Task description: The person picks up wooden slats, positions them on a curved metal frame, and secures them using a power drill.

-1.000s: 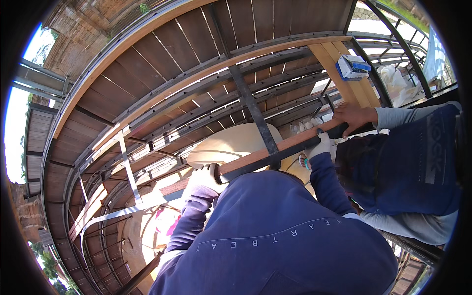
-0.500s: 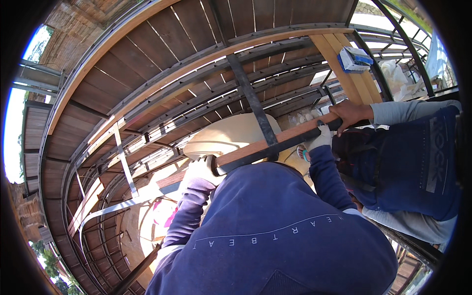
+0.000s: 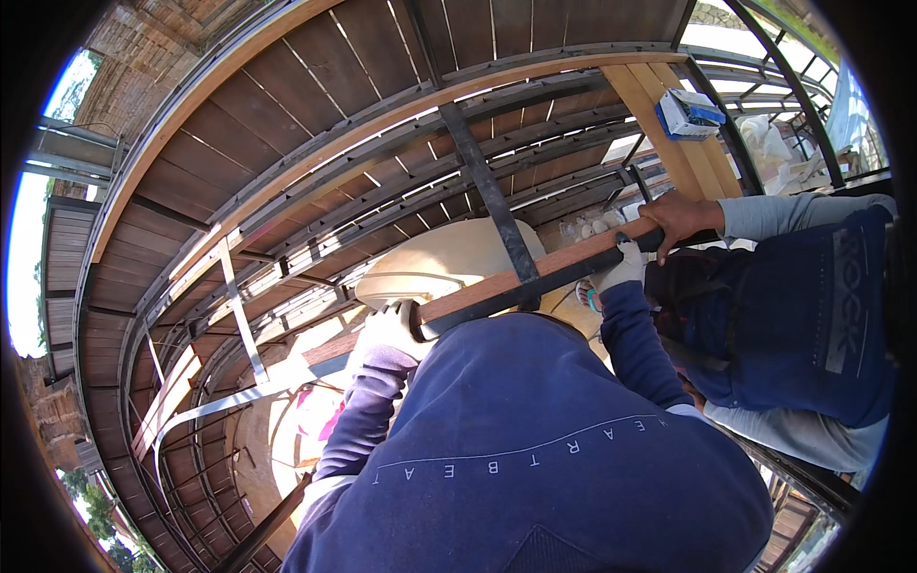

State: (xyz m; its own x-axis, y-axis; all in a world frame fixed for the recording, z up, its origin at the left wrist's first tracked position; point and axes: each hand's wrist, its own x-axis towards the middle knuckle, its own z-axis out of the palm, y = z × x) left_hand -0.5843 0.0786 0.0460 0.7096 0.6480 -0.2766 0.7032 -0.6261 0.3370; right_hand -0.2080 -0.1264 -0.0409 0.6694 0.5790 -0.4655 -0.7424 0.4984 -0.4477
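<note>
A reddish-brown wooden strip (image 3: 478, 288) lies along a dark metal rail (image 3: 573, 273) that crosses in front of my body. My left hand (image 3: 390, 328), in a white glove with dark fingers, is closed round the wood and rail at the left. Farther right, my right hand (image 3: 623, 267), gloved alike, grips the same piece near its end, fingers over the edge. Beside it, a co-worker's bare hand (image 3: 674, 222) rests on the right end of the strip. A black upright bar (image 3: 490, 191) meets the rail between my hands.
Curved tiers of dark planks (image 3: 315, 86) on black metal framing sweep round ahead and left. A white-and-blue box (image 3: 690, 115) sits on pale boards (image 3: 683, 167) at the far right. The co-worker (image 3: 774, 315) stands close on my right. A pale round surface (image 3: 439, 253) lies below.
Almost nothing differs. Both my hands and the co-worker's hand keep their places on the wooden strip; the co-worker's torso has shifted slightly.
</note>
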